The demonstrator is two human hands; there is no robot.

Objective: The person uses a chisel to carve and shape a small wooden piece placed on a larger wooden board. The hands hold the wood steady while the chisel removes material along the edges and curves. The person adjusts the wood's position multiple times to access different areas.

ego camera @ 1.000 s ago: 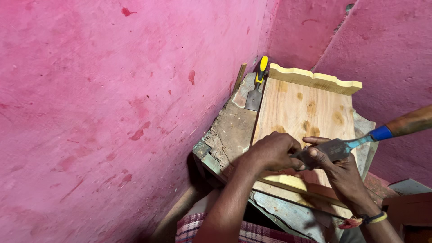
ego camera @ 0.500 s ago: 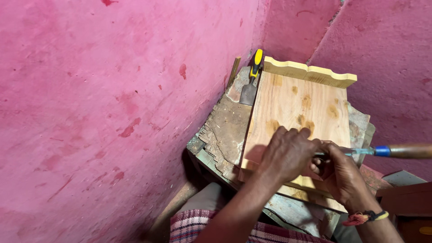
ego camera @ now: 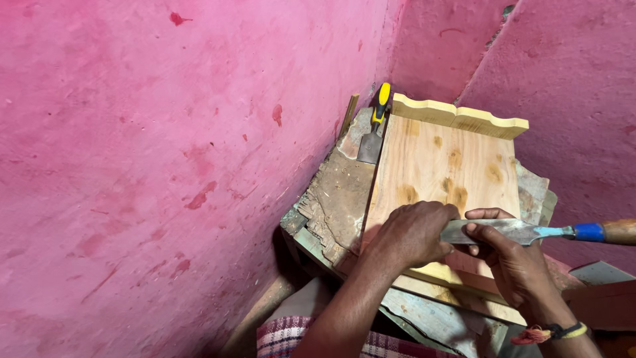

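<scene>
Both hands grip one chisel on the board. Left hand pinches its blade; right hand clasps it nearer the handle.

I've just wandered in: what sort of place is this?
Probably a small woodworking corner: both hands grip a chisel over a wooden panel on a worn bench, pink walls close around.

We were in a small, rough woodworking corner, not a fitted shop. Pink plastered walls, stained and chipped, closed in tightly on two sides. A battered, scarred workbench carried a pale wooden panel with a scalloped moulding along its far edge, and a yellow-handled chisel lay beside it. A second chisel lay across the panel.
</scene>
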